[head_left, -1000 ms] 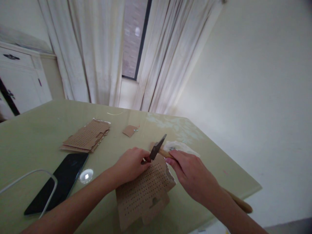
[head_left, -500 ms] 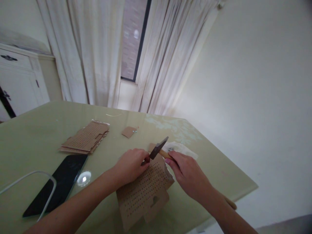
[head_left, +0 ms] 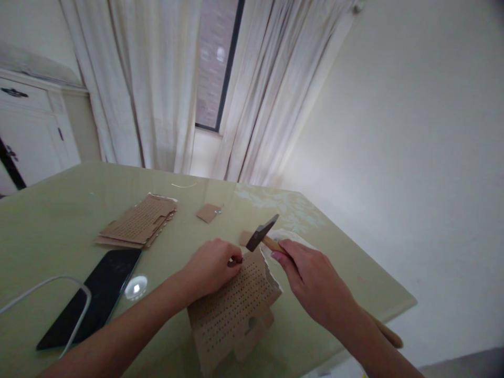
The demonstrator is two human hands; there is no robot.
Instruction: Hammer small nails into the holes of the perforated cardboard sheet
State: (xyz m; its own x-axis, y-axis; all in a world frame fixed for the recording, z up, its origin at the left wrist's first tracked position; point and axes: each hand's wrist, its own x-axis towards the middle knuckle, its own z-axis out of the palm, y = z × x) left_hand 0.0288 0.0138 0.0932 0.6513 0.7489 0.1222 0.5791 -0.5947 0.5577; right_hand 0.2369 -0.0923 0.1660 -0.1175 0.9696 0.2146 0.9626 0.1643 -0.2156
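- Brown cardboard with rows of small holes (head_left: pixel 232 307) lies on the green table (head_left: pixel 59 226) right in front of you, its far corner under your two hands.
- Your left hand (head_left: pixel 210 265) rests on that far corner, fingers curled in tight and pinching something small at the tips; it is too small to tell what it is.
- Your right hand (head_left: pixel 315 281) is wrapped around the wooden handle of a hammer (head_left: pixel 263 234). The dark head hangs just above the cardboard's corner, close to your left fingertips, and the handle's end sticks out past your forearm beyond the table edge.
- A small scrap of cardboard (head_left: pixel 245 238) lies just behind the hammer head, and a crumpled white bag (head_left: pixel 285 236) lies on the table just beyond your right hand.
- Farther back sits another small scrap (head_left: pixel 208 212) with a bit of metal at its edge.
- To the left, well apart from your hands, lies a stack of similar holed cardboard (head_left: pixel 137 223).
- Nearer you on the left lie a black phone (head_left: pixel 94 296) and a white cable (head_left: pixel 47 289) looping beside it.
- White curtains (head_left: pixel 165 79) hang behind the table.
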